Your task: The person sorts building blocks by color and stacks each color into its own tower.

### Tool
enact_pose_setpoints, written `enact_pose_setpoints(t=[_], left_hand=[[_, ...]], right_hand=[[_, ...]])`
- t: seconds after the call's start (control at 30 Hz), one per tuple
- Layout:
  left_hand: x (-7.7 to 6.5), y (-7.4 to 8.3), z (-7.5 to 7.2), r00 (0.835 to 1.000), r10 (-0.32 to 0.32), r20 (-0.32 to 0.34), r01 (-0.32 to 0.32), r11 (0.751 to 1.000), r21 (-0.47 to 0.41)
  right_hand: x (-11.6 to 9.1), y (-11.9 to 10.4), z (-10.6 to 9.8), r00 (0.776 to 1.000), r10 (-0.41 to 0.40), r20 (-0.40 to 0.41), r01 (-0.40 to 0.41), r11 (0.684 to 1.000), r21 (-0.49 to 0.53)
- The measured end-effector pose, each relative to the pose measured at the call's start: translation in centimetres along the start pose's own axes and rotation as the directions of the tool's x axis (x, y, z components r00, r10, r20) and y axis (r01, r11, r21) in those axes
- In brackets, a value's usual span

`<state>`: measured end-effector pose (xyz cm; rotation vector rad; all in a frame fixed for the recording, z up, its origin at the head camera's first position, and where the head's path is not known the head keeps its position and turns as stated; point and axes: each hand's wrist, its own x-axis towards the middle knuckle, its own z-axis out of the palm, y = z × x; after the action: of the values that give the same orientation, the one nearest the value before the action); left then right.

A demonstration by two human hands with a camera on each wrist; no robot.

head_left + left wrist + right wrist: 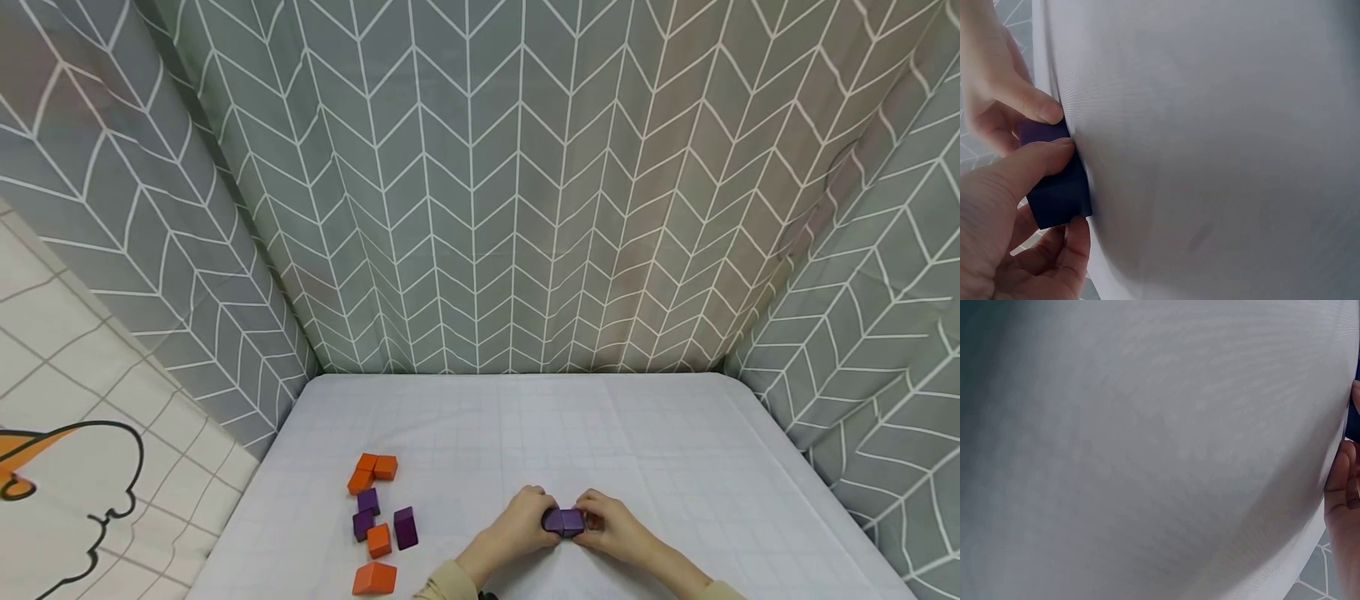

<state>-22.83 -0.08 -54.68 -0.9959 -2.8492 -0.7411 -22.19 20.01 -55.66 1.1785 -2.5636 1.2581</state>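
Fingers hold two abutting purple blocks, long axis left-to-right.

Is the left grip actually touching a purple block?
Touching: the left wrist view shows the left grip holding a purple block, thumb laid across it.

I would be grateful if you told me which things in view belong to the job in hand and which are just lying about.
Belonging to the job:
held purple blocks
left grip
right grip

Apparently just lying about, though possibly for later use:
five loose orange blocks
three loose purple blocks
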Motion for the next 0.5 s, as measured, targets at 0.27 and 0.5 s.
enact_pose_setpoints(t=[0.27,0.5], left_hand=[[0.3,-0.01,0.04,1.0,-0.009,0.01,0.01,1.0,-0.016],[0.01,0.09,0.16,1.0,-0.015,-0.013,0.015,1.0,0.003]], right_hand=[[0.08,0.09,-0.14,1.0,-0.018,-0.021,0.018,1.0,-0.005],[0.11,-0.1,-0.06,1.0,-0.011,-0.015,0.011,1.0,-0.007]])
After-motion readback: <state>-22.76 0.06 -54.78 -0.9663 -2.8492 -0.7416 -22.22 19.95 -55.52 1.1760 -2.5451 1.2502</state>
